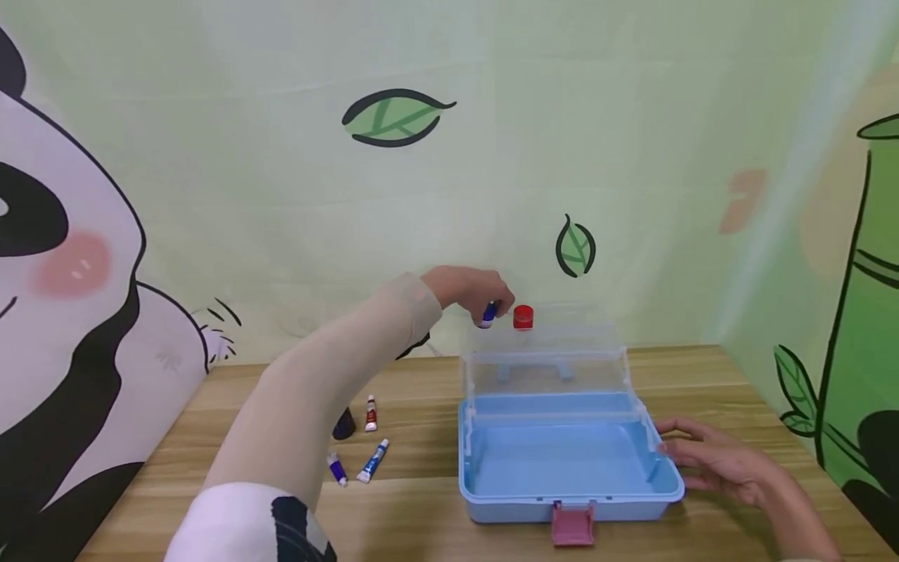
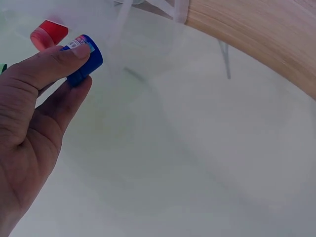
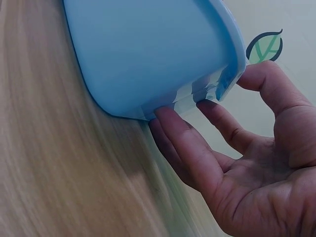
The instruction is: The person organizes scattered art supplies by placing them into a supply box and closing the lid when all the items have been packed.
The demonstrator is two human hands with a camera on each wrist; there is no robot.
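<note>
Three tubes (image 1: 373, 460), seemingly paint: head view only | left hand (image 1: 469, 287) pinches blue container (image 2: 92, 61) | right hand (image 1: 723, 467), spread, touches box (image 1: 562, 460)

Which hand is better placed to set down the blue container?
Probably the left hand: it holds the blue container near the red container, while the right hand touches the blue box.

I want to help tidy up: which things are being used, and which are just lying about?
Being used, it seems:
blue pot, pinched by the left grip
pale-blue box, touched by the right grip
clear lid, raised
red pot, near the blue one

Probably just lying about:
red tube
blue tube
purple tube
dark thing, partly hidden
</note>
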